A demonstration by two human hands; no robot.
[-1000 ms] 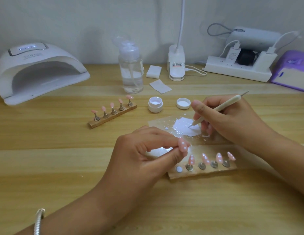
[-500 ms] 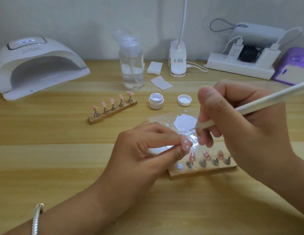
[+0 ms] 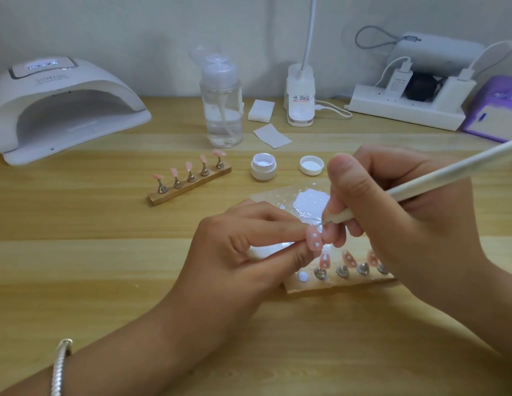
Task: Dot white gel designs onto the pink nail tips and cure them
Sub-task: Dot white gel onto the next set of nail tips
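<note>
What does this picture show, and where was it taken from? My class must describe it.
No machine: these are a person's two bare hands, filmed by a head-worn camera looking down at a wooden table. The left hand pinches a pink nail tip bearing white dots. The right hand holds a white dotting tool like a pen, its point close to that tip. Near them a wooden stand carries more dotted tips; a second stand farther back carries plain pink ones. Also there: an open gel jar, its lid, a patch of white gel, a pump bottle, and a white curing lamp at left.
</note>
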